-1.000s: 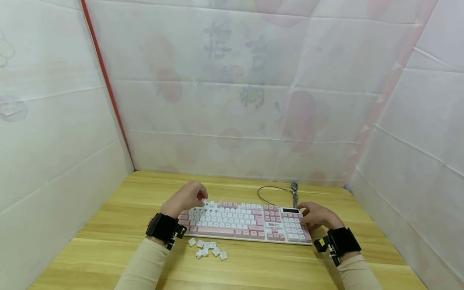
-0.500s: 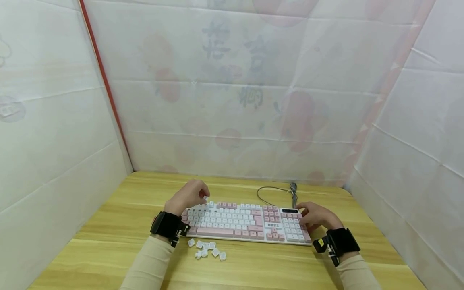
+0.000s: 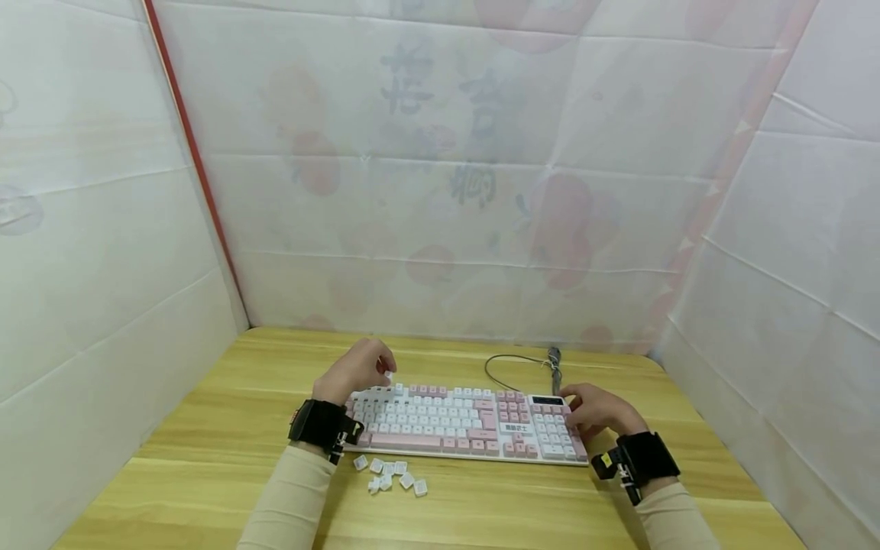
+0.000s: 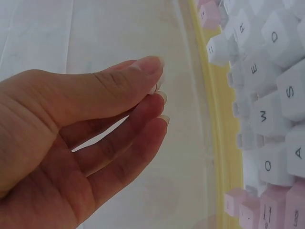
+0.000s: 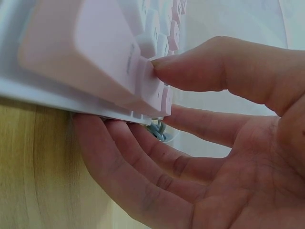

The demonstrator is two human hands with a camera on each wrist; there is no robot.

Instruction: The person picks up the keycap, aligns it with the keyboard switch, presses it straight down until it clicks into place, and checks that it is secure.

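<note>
Wood-grain table (image 3: 550, 504), pale printed sheets (image 3: 275, 206) behind. Keyboard (image 3: 426, 422) lies on it, bare key posts (image 4: 242, 108) near its far edge. Left hand (image 3: 356, 372) above its far left corner, thumb and fingertips pinching a small white key (image 4: 153, 89), mostly hidden. Right hand (image 3: 603, 411) grips the right end, thumb on a pink key (image 5: 148, 87). Loose keys (image 3: 389, 468) lie just in front; cable (image 3: 555, 373) behind.

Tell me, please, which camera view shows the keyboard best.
The head view: nearly all of the keyboard shows, the left hand and right hand covering only parts of its ends. The left wrist view shows some keys near its left end; the right wrist view, only its right end.
</note>
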